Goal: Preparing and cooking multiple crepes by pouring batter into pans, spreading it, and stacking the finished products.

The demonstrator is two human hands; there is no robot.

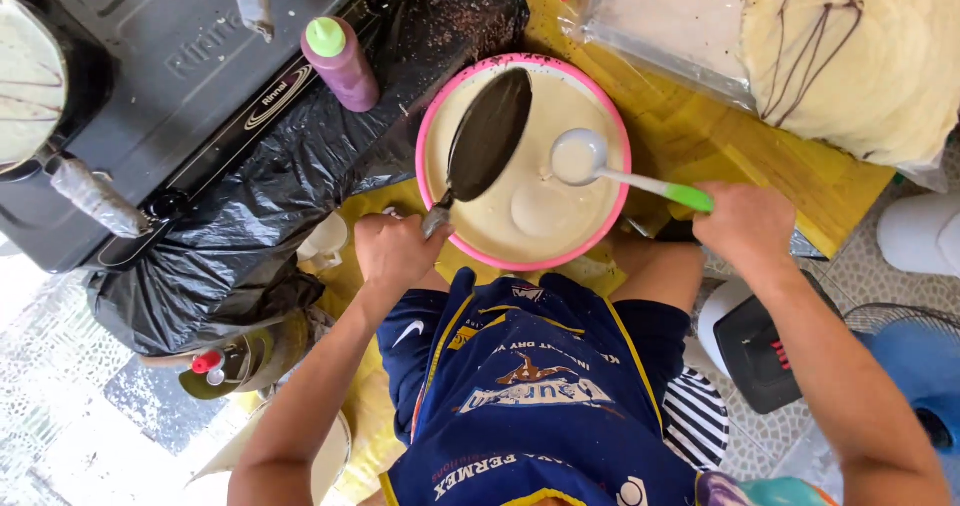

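Head view: left hand [393,249] clamps dark oval pan [490,133]; right hand [745,225] clamps ladle [600,164] over creamy batter bowl [432,116].

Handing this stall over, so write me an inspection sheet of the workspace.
Surface: yellow tabletop, black plastic sheet over its left part.
Job's things: pink-rimmed bowl of pale batter; dark pan tilted over it; ladle holding batter.
Clutter: purple squeeze bottle, gas stove, stacked crepes.
Grippers: left hand grips the pan handle; right hand grips the ladle's green handle.
Cables: nothing seen.
Surroundings: tiled floor, black stool.
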